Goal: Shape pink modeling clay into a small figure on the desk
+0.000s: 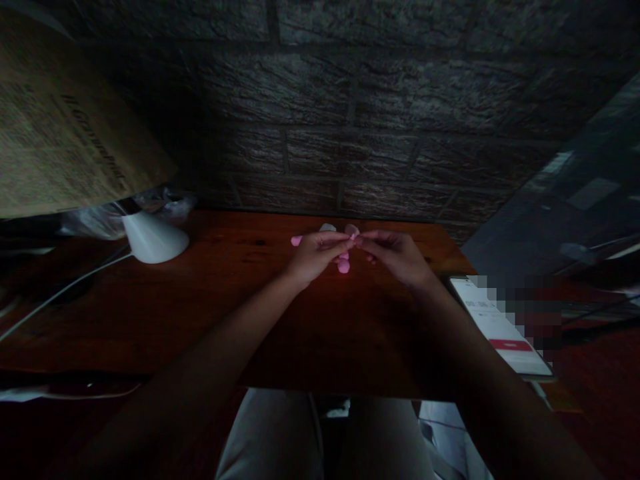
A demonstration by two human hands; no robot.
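Observation:
My left hand (320, 252) and my right hand (393, 252) meet above the wooden table, fingertips pinched close together. Between them is a small pink piece (353, 236) that looks like soft clay; its exact shape is too small to tell. Both hands seem to grip it, thumb against fingers. Right below the left fingers lies a pink lump (343, 266). Another pink lump (297, 241) shows to the left of that hand, and a larger pink one (352, 229) just behind the fingertips. A whitish lump (327, 227) is partly hidden behind the left hand.
A lamp with a white cone base (155, 238) and a printed paper shade (75, 127) stands at the left, its cable running across the wooden table (200, 313). Clear plastic (95, 222) lies behind it. A lit phone or tablet (500, 327) rests at the right edge. A brick wall (320, 100) rises behind.

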